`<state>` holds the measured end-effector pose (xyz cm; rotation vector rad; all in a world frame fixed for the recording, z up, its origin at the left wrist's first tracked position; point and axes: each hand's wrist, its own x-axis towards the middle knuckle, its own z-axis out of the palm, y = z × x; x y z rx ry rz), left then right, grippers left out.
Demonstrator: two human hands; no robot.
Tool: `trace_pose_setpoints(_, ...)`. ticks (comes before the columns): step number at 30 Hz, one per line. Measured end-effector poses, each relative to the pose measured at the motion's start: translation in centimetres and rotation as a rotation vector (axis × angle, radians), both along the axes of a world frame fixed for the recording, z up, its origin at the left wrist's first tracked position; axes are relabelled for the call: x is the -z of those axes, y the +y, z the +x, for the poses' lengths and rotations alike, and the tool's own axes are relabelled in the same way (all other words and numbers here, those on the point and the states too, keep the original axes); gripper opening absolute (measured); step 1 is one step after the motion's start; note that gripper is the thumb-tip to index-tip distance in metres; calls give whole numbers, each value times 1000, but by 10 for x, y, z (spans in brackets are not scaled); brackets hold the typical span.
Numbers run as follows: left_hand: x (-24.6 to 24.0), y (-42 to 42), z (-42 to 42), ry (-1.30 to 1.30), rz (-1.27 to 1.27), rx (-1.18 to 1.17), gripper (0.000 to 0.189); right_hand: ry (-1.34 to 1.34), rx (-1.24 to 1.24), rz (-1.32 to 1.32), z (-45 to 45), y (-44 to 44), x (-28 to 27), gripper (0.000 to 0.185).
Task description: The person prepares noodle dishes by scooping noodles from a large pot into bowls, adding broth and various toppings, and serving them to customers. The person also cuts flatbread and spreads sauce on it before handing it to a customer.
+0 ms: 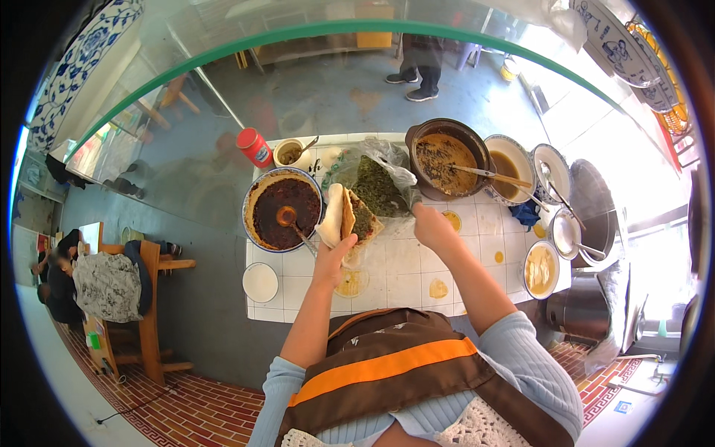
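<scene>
My left hand (333, 258) holds an opened flatbread (335, 215) at its lower end; dark green and reddish filling shows on its inner face. My right hand (434, 226) is closed around a handle whose far end is hidden at the plastic bag. That clear bag (385, 148) lies open on the tiled counter, with chopped dark green filling (375, 184) in it, just beyond the bread. To the left, a rimmed bowl of dark red chili sauce (279, 212) has a ladle (286, 216) resting in it.
Around the counter (402, 279) stand a dark pot of brown soup (447, 159), a bowl of brown liquid (504, 167), a bowl with pale strips (540, 270), a red canister (254, 147), a small jar (291, 152) and a white bowl (260, 283). A glass screen's green edge (357, 26) runs beyond; people are nearby.
</scene>
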<state>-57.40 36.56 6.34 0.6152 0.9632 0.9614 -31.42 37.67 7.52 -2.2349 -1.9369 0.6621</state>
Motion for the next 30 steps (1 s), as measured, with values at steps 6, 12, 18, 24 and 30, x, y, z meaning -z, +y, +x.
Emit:
trace_pose_setpoints(6, -2, -1, 0, 14, 1, -20, 67, 845, 376, -383, 4, 18, 1, 7)
trace_pose_setpoints(12, 3, -2, 2, 14, 25, -9, 64, 1283, 520, -496, 3, 3, 22, 10)
trace_pose_setpoints(18, 0, 3, 1, 21, 28, 9, 64, 1482, 541, -457, -8, 20, 20, 10)
trace_pose_setpoints(24, -5, 3, 3, -4, 28, 17, 61, 1033, 176, -204, -16, 4, -13, 11)
trace_pose_setpoints(30, 5, 7, -2, -62, -14, 6, 65, 389, 86, 270, -15, 47, 19, 9)
